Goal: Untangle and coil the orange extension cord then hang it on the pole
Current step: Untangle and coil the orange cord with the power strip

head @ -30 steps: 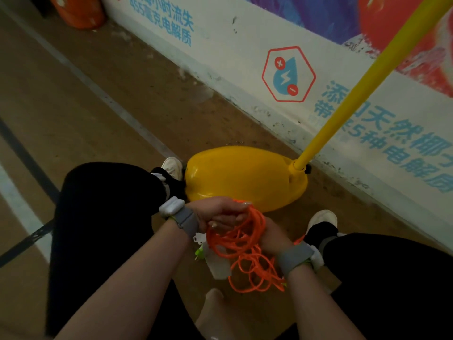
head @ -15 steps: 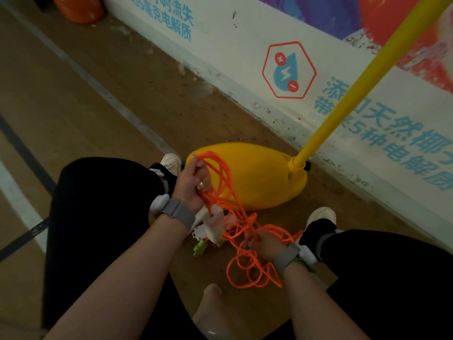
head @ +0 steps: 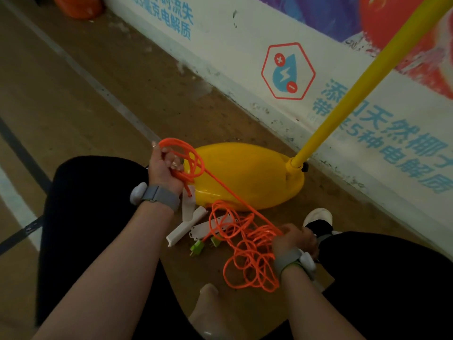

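The orange extension cord [head: 247, 244] runs between both hands, part gathered and part loose on the floor [head: 73, 99]. At about 10 o'clock from the middle of the view, the left hand [head: 164, 168] is closed around a few loops of it, lifted in front of the left knee [head: 98, 192], with a grey wristband [head: 160, 197] just below the grip. From that fist one strand slants down toward 4 o'clock, crossing in front of the yellow base [head: 250, 173], and ends at the right hand [head: 295, 238]. Below the left wrist, near the centre, white power strips [head: 188, 225] lie on the floor, with green plugs [head: 198, 247] just beside their lower ends. To the right of these, at roughly 5 o'clock, the remaining cord lies in a loose tangle of overlapping loops, touching the strips and reaching the right wrist. The right hand is shut on the cord at the top of this heap, well apart from the left hand and lower. Behind it a white shoe [head: 318, 215] rests near the base. From the base's right end the yellow pole [head: 362, 89] rises tilted toward 1 o'clock, in front of the printed wall [head: 245, 33].
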The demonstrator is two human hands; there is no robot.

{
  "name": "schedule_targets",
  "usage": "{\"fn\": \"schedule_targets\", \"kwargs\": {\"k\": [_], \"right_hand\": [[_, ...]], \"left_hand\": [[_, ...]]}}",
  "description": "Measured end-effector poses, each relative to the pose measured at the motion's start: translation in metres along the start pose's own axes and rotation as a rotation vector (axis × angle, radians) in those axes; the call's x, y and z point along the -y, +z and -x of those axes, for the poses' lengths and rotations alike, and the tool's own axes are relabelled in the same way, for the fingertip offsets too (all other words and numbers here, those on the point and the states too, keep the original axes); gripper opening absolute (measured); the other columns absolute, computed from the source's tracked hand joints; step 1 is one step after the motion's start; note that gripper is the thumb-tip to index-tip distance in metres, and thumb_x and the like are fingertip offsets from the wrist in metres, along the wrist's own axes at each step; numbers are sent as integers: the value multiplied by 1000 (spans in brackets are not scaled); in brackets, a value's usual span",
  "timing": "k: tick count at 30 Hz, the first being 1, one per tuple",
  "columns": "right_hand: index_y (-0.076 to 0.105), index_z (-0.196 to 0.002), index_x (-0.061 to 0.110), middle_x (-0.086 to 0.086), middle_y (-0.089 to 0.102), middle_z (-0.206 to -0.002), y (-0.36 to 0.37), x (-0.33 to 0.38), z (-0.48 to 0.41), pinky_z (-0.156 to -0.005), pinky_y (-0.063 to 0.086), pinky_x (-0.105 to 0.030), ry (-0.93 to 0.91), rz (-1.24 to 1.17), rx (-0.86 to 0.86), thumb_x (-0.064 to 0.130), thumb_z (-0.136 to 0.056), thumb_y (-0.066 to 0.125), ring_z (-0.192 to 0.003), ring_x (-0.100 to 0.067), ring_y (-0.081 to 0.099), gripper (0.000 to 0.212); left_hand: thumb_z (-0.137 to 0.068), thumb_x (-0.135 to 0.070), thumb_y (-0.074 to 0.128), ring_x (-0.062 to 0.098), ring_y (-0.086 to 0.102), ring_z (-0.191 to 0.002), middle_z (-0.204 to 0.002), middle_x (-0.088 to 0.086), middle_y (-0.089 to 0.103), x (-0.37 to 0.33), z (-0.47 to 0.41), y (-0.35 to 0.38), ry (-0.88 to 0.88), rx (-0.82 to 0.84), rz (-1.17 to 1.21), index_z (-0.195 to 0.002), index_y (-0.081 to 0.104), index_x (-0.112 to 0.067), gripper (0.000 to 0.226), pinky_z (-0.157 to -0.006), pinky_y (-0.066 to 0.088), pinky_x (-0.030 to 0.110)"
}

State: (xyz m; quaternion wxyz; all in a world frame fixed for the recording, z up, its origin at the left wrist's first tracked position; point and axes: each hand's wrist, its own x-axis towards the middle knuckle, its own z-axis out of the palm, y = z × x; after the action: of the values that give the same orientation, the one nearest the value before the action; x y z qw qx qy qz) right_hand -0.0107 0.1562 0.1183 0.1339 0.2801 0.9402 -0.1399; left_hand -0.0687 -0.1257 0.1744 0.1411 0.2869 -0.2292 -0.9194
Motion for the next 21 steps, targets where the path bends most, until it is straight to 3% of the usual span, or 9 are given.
{"fn": "schedule_targets", "kwargs": {"k": [4,6,7,9,11,14,17,19,21], "right_hand": [[27,-145,17,-17,22,-152,25,-12,-9,-114,22,-48,316,-340,168,17,-85,57,-138,-38,23,67],[32,-144,11,-14,33,-149,28,-16,-13,-112,30,-42,309,-296,227,16,-96,44,-136,-32,33,50],[40,-140,9,-11,42,-144,20,-11,-13,-104,39,-33,281,-268,252,12,-100,37,-131,-27,42,40],[55,-121,6,-10,58,-120,9,4,-12,-73,50,-22,271,-610,270,0,-96,41,-108,-25,57,29],[64,-105,3,-14,66,-100,0,22,-6,-65,41,-23,85,-674,187,-6,-89,44,-94,-28,62,28],[58,-78,13,-7,63,-67,1,41,1,-54,38,-25,-84,-665,300,-6,-87,41,-67,-25,59,26],[48,-68,14,-10,53,-59,0,45,8,-43,33,-22,-22,-909,395,-3,-90,40,-44,-15,47,29],[46,-70,9,-8,48,-52,1,47,12,-32,24,-15,68,-1124,537,5,-97,38,-30,-6,34,29],[47,-72,9,-2,47,-45,-5,53,19,-30,19,-11,122,-1213,688,16,-101,38,-27,-4,30,31]], "left_hand": [[-96,-48,45,7,34,-42,-44,-8,39,12,-9,-14,-8,-181,-149,-60,50,-23,44,-49,35,21],[-95,-46,48,7,35,-41,-44,-8,40,23,-9,-20,-12,-276,-257,-59,50,-22,44,-50,35,22],[-95,-44,48,7,35,-39,-42,-8,39,26,-9,-22,-13,-315,-311,-57,48,-22,44,-48,33,23],[-90,-43,54,11,38,-42,-43,-6,41,32,-9,-22,-53,-349,-480,-52,46,-23,44,-52,34,26],[-87,-46,57,14,39,-41,-41,-4,41,42,-7,-26,-132,-283,-734,-49,44,-20,47,-51,34,26],[-91,-40,58,12,37,-32,-36,-3,39,65,5,-34,-242,-108,-1018,-58,51,-12,44,-45,32,20],[-91,-29,61,6,40,-30,-40,-6,51,87,19,-39,-369,101,-1091,-91,64,-1,29,-36,32,15],[-93,-32,57,5,46,-37,-55,-3,65,95,26,-42,-563,211,-1037,-91,66,-4,29,-37,36,15],[-85,-47,63,10,52,-57,-75,1,71,104,29,-46,-723,307,-1012,-87,71,-13,34,-53,41,21]]}}
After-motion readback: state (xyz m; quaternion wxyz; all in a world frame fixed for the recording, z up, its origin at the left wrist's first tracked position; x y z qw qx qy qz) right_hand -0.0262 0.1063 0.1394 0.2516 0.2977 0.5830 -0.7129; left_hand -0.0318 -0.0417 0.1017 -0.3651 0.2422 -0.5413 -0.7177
